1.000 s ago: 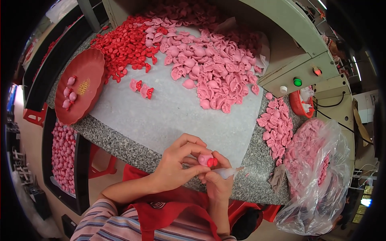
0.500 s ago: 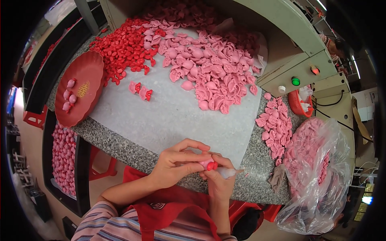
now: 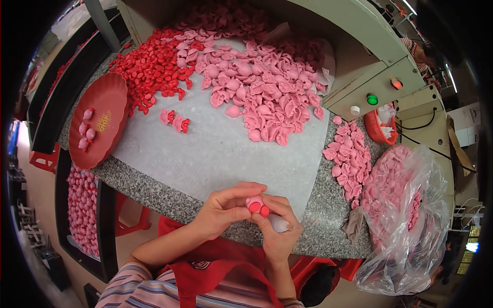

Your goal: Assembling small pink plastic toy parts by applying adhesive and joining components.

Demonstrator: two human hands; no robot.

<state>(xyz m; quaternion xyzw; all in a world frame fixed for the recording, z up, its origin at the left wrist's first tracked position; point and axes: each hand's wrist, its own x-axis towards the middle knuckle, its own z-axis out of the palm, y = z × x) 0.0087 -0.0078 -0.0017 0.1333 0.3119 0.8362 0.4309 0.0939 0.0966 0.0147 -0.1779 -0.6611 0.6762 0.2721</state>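
Close above the near edge of the work surface, my left hand [image 3: 225, 209] pinches a small pink plastic toy piece [image 3: 254, 200] with two round red feet. The fingertips of my right hand [image 3: 280, 237] grip the same piece from the other side. Tucked in the right palm is a translucent squeeze bottle [image 3: 278, 224] with a thin nozzle pointing right. Two pink half shells [image 3: 179, 123] with red parts attached lie on the white paper [image 3: 205, 154] beyond my hands.
Red parts [image 3: 154, 66] and pink half shells [image 3: 272, 102] are heaped at the back. A red dish [image 3: 108, 141] holds several pink pieces at left, above a black crate [image 3: 105, 226] of them. At right are more shells [image 3: 352, 159], a cloth [image 3: 353, 225] and a plastic bag [image 3: 385, 256].
The toy piece has turned in my fingers, so its red feet show more fully, and it sits slightly further left. The bottle stays in my right hand. The whole view has shifted slightly.
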